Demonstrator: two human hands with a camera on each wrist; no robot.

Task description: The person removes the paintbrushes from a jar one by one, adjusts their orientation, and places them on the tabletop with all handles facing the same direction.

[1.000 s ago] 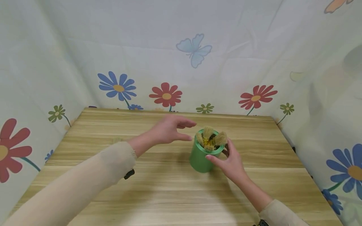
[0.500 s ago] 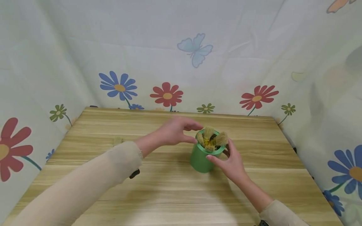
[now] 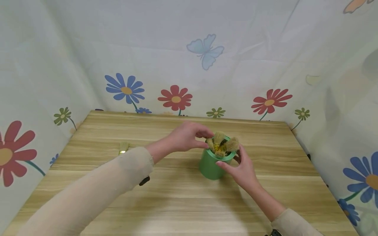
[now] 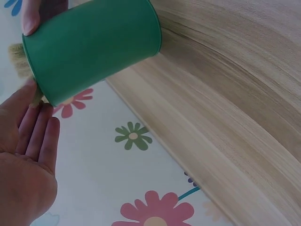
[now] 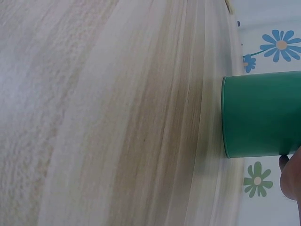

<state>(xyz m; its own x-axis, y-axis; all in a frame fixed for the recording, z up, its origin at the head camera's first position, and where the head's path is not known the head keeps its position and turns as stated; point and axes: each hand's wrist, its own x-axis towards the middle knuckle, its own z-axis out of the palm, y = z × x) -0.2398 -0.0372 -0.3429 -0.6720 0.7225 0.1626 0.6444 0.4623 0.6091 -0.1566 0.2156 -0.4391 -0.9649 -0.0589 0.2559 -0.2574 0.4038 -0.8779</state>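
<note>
A green cylindrical cup (image 3: 210, 167) stands upright on the wooden table, with several paintbrushes (image 3: 219, 137) in it, tan bristles up and gold ferrules showing. My right hand (image 3: 242, 168) grips its right side near the rim, thumb in front; the other fingers are partly hidden behind it. At the left of the rim, my left hand (image 3: 189, 137) pinches the bristles of one paintbrush (image 4: 37, 98) between thumb and fingers. The right wrist view shows the lower part of the cup and a bit of the right hand at the edge.
Another paintbrush (image 3: 124, 147) lies on the table (image 3: 189, 209) at the left, its handle hidden behind the left sleeve. A white curtain (image 3: 147, 49) printed with flowers and butterflies hangs behind the table and at both sides.
My left hand has moved right to the cup's rim and closed on a brush's bristles. The right hand keeps its grip on the cup. More of the lying brush shows.
</note>
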